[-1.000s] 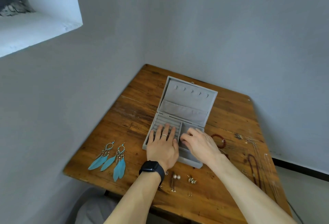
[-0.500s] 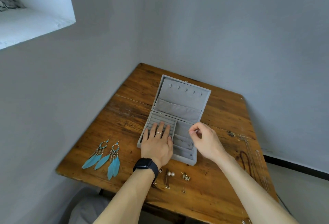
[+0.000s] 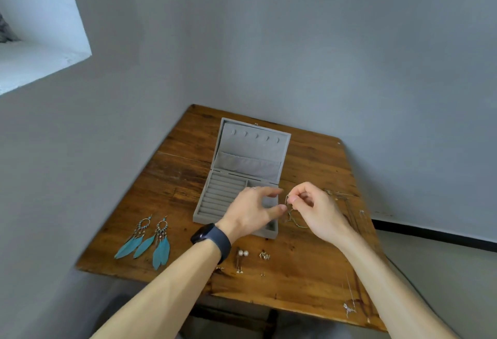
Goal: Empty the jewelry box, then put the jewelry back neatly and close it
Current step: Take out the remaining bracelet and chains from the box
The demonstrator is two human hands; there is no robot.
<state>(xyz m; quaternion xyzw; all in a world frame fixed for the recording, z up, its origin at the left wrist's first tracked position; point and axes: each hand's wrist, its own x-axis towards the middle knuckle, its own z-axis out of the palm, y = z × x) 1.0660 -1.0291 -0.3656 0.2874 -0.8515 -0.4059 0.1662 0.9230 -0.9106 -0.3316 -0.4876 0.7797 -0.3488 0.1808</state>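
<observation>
Chain [image 3: 291,212], thin and greenish-gold, is pinched between thumb and forefinger of the right hand [image 3: 316,209], the other fingers curled in; it is held just off the right edge of the box [image 3: 236,190], above the table [image 3: 309,166], its lower loop hanging slack. The left hand [image 3: 252,212] is half open over the right-hand compartments, thumb and fingers reaching toward the chain; contact cannot be told.

Handling, as judged: very light, limp, apt to tangle and snag on the felt lining; best taken near one end or the clasp and let hang straight, not gathered. Fine links are likely fragile under a pull.

Box: grey felt, lid [image 3: 252,147] thrown open and standing back, a row of small hooks above a slack pocket inside it. Ring rolls at the left of the base are seen bare; the right compartments are largely hidden by the left hand.

Laid out on the table: feather earrings [image 3: 146,241], teal, a pair, left of the box and well apart from it; pearl studs [image 3: 242,253] and small gold pieces [image 3: 265,255] near the front edge of the box; further chains [image 3: 347,204] at the right, too fine to make out.

Stage, as judged: emptying nearly or wholly done.
</observation>
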